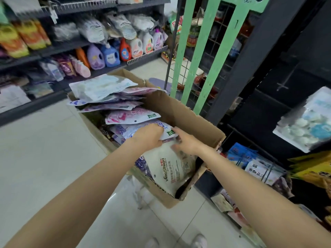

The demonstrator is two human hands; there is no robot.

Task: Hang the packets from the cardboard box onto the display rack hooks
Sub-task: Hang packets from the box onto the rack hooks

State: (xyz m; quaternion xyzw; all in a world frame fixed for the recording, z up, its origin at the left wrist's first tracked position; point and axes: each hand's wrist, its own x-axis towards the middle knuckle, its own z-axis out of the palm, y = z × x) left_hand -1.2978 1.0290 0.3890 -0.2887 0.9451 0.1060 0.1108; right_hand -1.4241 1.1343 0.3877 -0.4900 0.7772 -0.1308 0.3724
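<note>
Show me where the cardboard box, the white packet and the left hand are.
cardboard box [180, 111]: head view, inner right wall.
white packet [167, 169]: head view, printed front.
left hand [148, 136]: head view, back of the hand.

Both hands [168, 140] grasp packets [143, 129] inside cardboard box [179, 108].

Light was bright and even; motion blur smeared the shelves [75, 33] upper left; wide-angle distortion bent the edges.
</note>
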